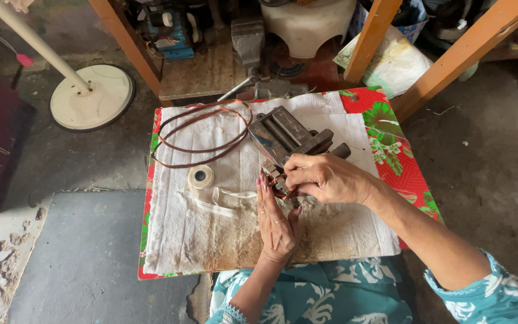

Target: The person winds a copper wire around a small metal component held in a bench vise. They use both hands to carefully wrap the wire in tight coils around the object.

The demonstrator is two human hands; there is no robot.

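My left hand (276, 222) stands palm up, fingers straight, propping a small copper-wound coil piece (275, 179) from below. My right hand (325, 177) pinches that same piece from the right and above. Both hands work over a dirty white cloth (211, 234) spread on a small low table with a red flowered cover (400, 162). Just behind the hands lies a grey metal block with ridges (283, 133).
A loop of brown copper wire (202, 133) lies at the cloth's far left. A roll of white tape (201, 176) with a loose tail sits left of my hands. A white fan base (94, 96), wooden bench legs (457, 57) and a vise (248, 39) stand beyond.
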